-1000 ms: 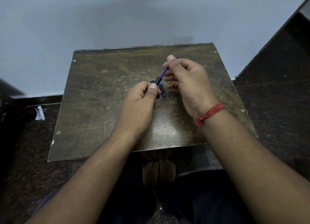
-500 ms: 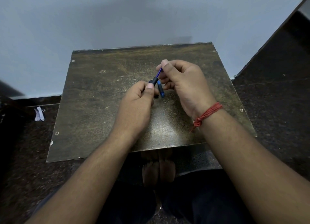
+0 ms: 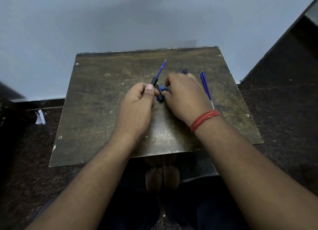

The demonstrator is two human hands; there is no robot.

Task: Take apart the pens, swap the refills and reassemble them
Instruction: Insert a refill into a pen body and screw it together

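Two refills [image 3: 206, 87] near table's [image 3: 96, 109] right edge

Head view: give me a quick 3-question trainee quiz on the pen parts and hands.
1. True or false: the left hand holds a black barrel with a blue refill sticking out.
2. Where do the two loose refills lie? A) on the floor B) on the board, right of the right hand C) in the left hand
3. What is tied on the right wrist?

Key: 1 true; 2 B; 3 red thread.
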